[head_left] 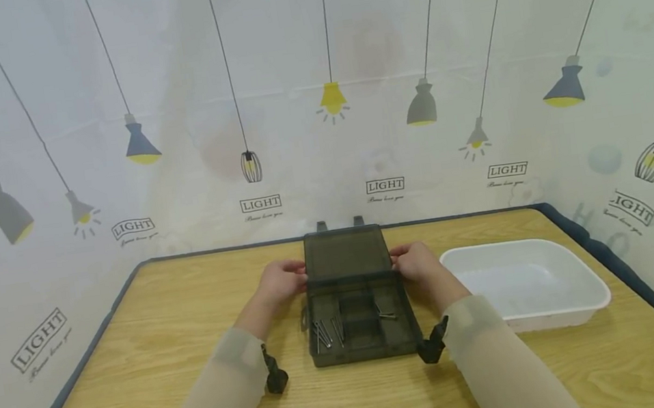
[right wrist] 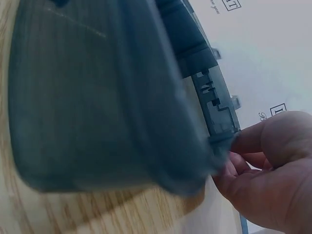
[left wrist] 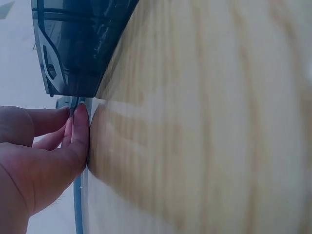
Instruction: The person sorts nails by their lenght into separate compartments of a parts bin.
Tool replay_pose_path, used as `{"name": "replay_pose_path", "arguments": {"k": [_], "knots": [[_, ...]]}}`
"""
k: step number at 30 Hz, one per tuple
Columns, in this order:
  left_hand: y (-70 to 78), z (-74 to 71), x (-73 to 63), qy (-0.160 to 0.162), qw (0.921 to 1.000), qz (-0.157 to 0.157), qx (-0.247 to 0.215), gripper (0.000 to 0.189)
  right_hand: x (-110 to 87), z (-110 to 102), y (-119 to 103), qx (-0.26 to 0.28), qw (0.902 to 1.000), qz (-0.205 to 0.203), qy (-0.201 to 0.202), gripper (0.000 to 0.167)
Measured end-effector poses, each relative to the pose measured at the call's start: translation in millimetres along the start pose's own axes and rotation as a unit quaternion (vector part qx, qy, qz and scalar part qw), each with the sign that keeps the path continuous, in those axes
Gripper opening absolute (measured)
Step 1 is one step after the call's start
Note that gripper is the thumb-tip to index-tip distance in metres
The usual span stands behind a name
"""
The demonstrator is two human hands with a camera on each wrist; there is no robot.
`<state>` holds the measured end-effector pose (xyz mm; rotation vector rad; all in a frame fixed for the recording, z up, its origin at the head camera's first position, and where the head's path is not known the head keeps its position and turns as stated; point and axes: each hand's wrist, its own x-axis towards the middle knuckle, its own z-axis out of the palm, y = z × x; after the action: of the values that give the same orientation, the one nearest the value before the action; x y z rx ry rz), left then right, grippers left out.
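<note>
A dark translucent plastic case point(head_left: 355, 350) stands on the table with its lid point(head_left: 347, 253) swung back and raised at the far side. My left hand point(head_left: 281, 282) is at the lid's left edge; in the left wrist view its thumb and fingers point(left wrist: 79, 139) pinch that thin edge. On the opposite side, my right hand point(head_left: 417, 262) pinches the lid's right edge, also visible in the right wrist view beside the case wall point(right wrist: 73, 107). Several thin metal nail-like pieces point(head_left: 322, 335) lie in the left compartment, and a few more point(head_left: 386, 315) in the right one.
A white plastic basin point(head_left: 529, 325) sits to the right of the case, close to my right forearm. Behind the wooden table point(head_left: 188, 277) hangs a white cloth point(head_left: 282, 51) printed with lamps.
</note>
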<state>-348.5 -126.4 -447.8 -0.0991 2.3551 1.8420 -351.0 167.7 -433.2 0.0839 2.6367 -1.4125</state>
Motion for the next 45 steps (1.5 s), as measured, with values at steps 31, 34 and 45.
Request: {"name": "replay_pose_path", "arguments": {"k": [31,34,45], "knots": [[8.8,-11.9,-11.3,-0.002,0.9938,0.011,-0.111,0.039,-13.1,-17,-14,0.162,0.9867,-0.017,-0.007,0.040],[9.3,-15.2,-13.5,-0.006,0.9964,0.033,-0.078,0.039,-18.0,-21,-15,0.156,0.9872,-0.032,-0.010,0.041],[11.5,-33.7,-29.2,-0.067,0.9941,0.083,-0.022,0.032,-42.2,-40,-19,0.123,0.9894,-0.067,-0.037,0.033]]}}
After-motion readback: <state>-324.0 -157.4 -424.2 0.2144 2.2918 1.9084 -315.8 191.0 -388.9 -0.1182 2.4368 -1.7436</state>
